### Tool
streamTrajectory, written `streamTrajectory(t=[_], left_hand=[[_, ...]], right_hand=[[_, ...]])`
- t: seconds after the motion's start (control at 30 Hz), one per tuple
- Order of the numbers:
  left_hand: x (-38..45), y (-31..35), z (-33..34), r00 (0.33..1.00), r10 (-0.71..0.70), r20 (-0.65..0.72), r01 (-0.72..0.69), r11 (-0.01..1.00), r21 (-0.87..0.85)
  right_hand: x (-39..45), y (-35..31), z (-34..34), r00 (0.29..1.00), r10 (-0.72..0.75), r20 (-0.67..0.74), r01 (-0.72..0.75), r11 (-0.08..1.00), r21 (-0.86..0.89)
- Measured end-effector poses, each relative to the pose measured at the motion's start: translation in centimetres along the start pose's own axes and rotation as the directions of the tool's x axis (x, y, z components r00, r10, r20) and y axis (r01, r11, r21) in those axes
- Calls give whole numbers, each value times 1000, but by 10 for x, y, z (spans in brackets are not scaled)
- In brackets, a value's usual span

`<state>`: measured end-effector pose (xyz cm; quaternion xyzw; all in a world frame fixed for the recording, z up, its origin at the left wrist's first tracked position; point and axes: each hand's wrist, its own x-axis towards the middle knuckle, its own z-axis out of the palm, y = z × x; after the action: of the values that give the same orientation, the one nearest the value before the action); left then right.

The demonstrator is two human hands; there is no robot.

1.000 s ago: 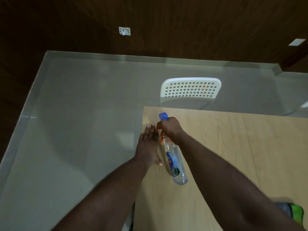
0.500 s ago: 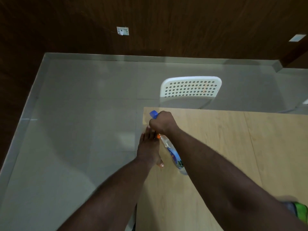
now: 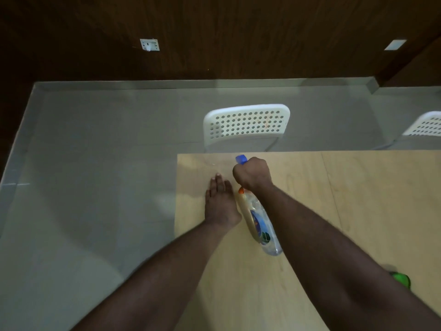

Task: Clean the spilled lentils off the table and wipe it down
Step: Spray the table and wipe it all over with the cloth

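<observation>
Spray bottle tipped near the surface's left edge, with spray likely to drift off it.

Nearest, a green cloth [image 3: 401, 279] peeks out at the right, well apart from both hands, so a wet patch may sit before it is wiped. The spray bottle [image 3: 259, 219] hangs tilted, base toward the person. The left hand [image 3: 220, 203] lies flat on the wooden surface [image 3: 358, 199], fingers [image 3: 218, 181] together and straight, holding nothing. It is just beside the bottle and could get wetted. The right hand [image 3: 252, 173] has its fingers closed around the bottle's blue trigger head, aimed at the far left corner; mist could overshoot onto the floor [image 3: 95, 187] or white chair [image 3: 245, 123]. No lentils are visible.
</observation>
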<state>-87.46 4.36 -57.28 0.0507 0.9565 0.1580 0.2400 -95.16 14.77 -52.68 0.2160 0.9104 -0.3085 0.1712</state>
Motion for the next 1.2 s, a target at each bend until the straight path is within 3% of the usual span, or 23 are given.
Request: streamTrajectory(t=[0.23, 0.5, 0.73, 1.2], left_hand=[[29, 60, 24, 978, 207, 36, -208, 978, 2], [36, 81, 51, 993, 109, 47, -115, 984, 137], [31, 108, 51, 998, 23, 55, -33, 980, 198], [-34, 147, 89, 998, 50, 26, -54, 981, 187]], right_hand=[[20, 61, -57, 988, 136, -76, -125, 984, 127], [44, 117, -114, 959, 258, -117, -225, 944, 243], [36, 160, -134, 947, 282, -155, -237, 937, 259], [-45, 234, -143, 940, 340, 42, -336, 892, 304]])
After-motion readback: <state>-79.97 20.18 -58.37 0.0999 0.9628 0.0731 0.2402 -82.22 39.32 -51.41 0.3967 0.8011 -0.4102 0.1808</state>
